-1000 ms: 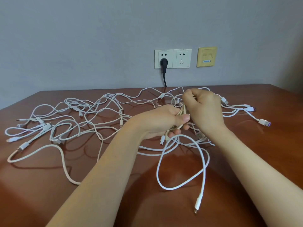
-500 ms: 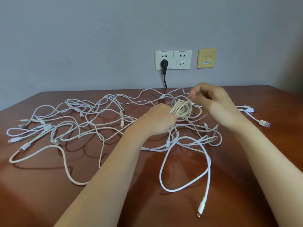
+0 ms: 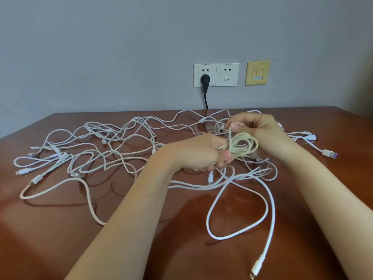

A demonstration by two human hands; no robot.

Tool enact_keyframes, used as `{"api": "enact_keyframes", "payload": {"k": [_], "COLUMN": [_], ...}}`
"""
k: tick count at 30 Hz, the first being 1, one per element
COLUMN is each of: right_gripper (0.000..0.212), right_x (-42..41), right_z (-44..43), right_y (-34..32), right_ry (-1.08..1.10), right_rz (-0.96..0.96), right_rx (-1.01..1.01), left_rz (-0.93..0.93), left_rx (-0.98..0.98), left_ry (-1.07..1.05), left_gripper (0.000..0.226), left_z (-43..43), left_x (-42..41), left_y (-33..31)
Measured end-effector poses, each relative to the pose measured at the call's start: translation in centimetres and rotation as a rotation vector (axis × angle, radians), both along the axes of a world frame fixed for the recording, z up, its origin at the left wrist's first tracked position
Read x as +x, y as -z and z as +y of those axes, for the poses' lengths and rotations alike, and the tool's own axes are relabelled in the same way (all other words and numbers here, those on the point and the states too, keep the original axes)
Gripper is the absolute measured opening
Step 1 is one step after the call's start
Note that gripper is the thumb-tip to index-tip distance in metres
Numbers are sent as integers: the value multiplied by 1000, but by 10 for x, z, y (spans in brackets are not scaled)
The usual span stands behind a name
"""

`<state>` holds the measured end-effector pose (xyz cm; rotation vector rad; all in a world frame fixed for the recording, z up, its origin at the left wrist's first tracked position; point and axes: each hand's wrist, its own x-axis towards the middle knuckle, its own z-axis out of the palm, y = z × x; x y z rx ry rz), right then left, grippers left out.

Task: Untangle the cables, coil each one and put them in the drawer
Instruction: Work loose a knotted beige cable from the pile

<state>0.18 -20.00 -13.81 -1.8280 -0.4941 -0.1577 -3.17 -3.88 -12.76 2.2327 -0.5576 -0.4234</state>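
A cream braided cable (image 3: 243, 145) is wound into a small coil of several loops above the middle of the table. My left hand (image 3: 198, 153) grips the coil's left side. My right hand (image 3: 255, 127) pinches the cable's loose strand just above the coil. A tangle of white cables (image 3: 105, 152) spreads over the table behind and to the left. One white cable (image 3: 268, 207) loops toward the near edge, its plug lying at the front. No drawer is in view.
The brown wooden table (image 3: 60, 239) runs up to a grey wall. A black plug (image 3: 205, 80) sits in a white wall socket, its cord dropping behind the table. A yellow wall plate (image 3: 257, 73) is right of the sockets. USB plugs (image 3: 329, 153) lie at the right.
My right hand swung out to the right and came back over the coil, laying another loop on it. My left hand kept its hold on the coil.
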Motion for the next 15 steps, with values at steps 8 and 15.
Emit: {"api": "enact_keyframes", "payload": {"k": [8,15], "right_gripper": [31,28], "right_x": [-10,-15], "right_z": [22,36], "right_y": [7,11], "right_ry": [36,260], "right_rz": [125,-399], "right_rx": [-97,-754], "left_rz": [-308,-405], "left_rx": [-160,-104], "left_ry": [-303,-628], "left_gripper": [26,13], "left_z": [4,1], "left_x": [14,21], "left_y": [3,13]}}
